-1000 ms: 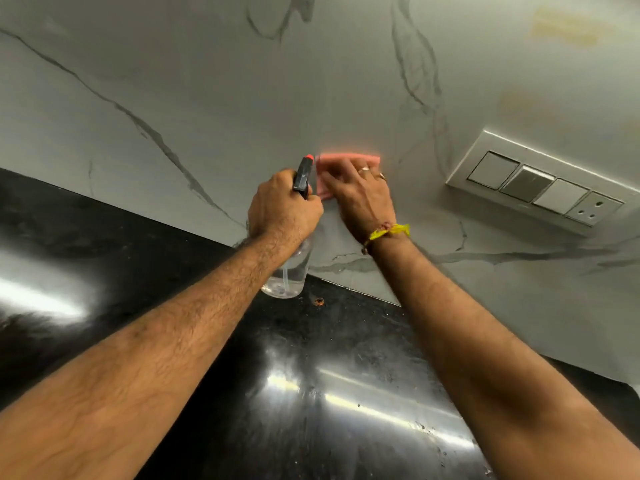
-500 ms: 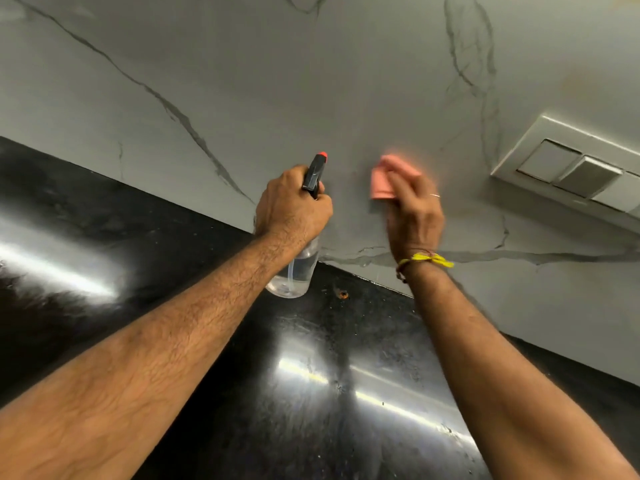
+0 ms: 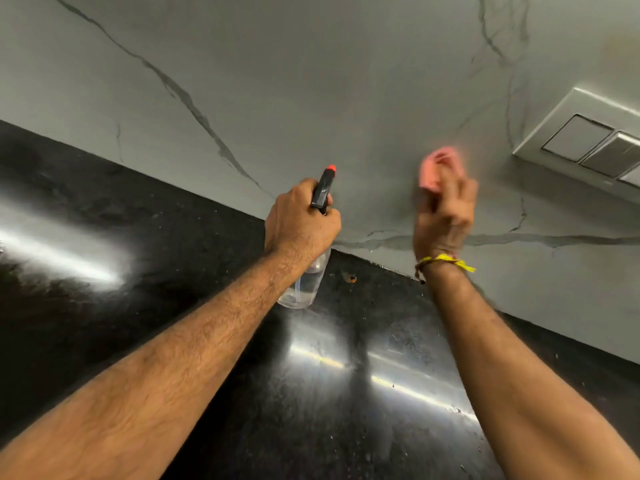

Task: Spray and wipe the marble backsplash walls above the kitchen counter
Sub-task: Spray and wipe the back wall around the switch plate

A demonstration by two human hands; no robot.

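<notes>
Though blurred, right hand (image 3: 445,216) grips pink cloth (image 3: 437,168) against backsplash (image 3: 311,81).

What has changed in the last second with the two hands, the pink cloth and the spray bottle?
The right hand carried the pink cloth to the right, away from the spray bottle and toward the switch panel, bunching it up. The left hand kept gripping the bottle, nozzle toward the marble wall.

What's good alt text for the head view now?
A person's right hand presses a pink cloth against the marble backsplash while the left hand holds a spray bottle above the black counter, beside a switch panel.
</notes>
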